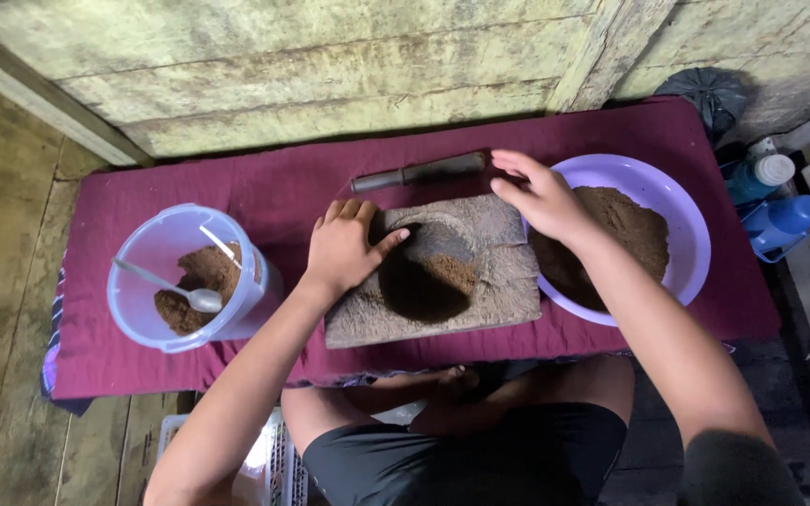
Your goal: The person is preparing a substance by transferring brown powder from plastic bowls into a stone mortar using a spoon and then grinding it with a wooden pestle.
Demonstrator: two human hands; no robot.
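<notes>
A grey stone slab (480,309) with a round hollow lies on a maroon cloth (264,187). Brown powder (442,276) sits in the hollow. My left hand (344,248) rests flat on the slab's left part, thumb at the hollow's rim. My right hand (541,197) hovers over the slab's far right corner, fingers apart, holding nothing. Right beside it stands a purple bowl (682,215) heaped with the same brown powder (630,230).
A clear plastic tub (157,253) with brown powder and a metal spoon (175,286) stands at the left. A dark metal tool (419,173) lies behind the slab. Blue bottles (780,220) stand at the right edge. A wooden wall runs behind.
</notes>
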